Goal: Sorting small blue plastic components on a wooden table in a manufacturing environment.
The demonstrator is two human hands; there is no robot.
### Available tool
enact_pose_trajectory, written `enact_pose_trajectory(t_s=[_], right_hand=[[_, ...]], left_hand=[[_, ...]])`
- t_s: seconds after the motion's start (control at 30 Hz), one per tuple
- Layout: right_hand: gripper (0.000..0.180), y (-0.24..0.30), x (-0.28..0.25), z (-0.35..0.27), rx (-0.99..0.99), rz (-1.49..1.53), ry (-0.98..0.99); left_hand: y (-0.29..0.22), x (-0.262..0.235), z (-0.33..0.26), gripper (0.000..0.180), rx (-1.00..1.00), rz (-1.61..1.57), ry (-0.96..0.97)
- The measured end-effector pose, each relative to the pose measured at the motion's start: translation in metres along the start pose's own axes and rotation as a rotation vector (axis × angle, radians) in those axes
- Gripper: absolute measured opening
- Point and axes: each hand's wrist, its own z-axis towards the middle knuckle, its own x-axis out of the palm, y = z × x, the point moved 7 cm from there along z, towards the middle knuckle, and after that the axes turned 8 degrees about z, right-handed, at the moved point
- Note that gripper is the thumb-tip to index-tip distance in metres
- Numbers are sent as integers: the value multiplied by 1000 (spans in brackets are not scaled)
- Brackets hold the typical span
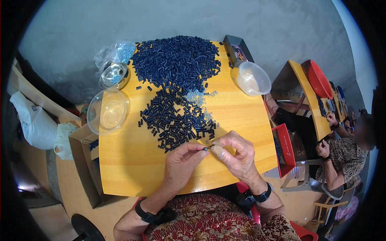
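Above the front edge of the yellow table, my left hand (181, 164) pinches a small dark cylindrical plastic piece (205, 149) between thumb and forefinger. Its round end faces my right hand (238, 156), whose thumb and forefinger are pinched together right beside it. What the right fingertips hold is too small to make out. Just beyond my hands spreads a loose heap of dark plastic cylinders (171, 116). Small silvery metal parts (196, 97) lie along its right side. A larger mound of the same dark cylinders (175, 60) covers the far part of the table.
Clear plastic bowls stand at the left (93, 116) and right (263, 82) table edges. A metal bowl (105, 78) and a plastic bag (125, 50) hold small pale-blue-looking parts. A grey tray (231, 42) sits far right. Boxes flank the table; a co-worker (341, 164) sits at another table.
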Motion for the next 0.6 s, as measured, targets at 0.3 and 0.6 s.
enact_pose_trajectory(t_s=[0.3,0.6], right_hand=[[10,-1,2,0,-10,-19,23],[9,0,2,-1,-21,-40,39]], left_hand=[[0,1,-1,13,-57,17,10],[2,0,-1,13,-66,29,9]])
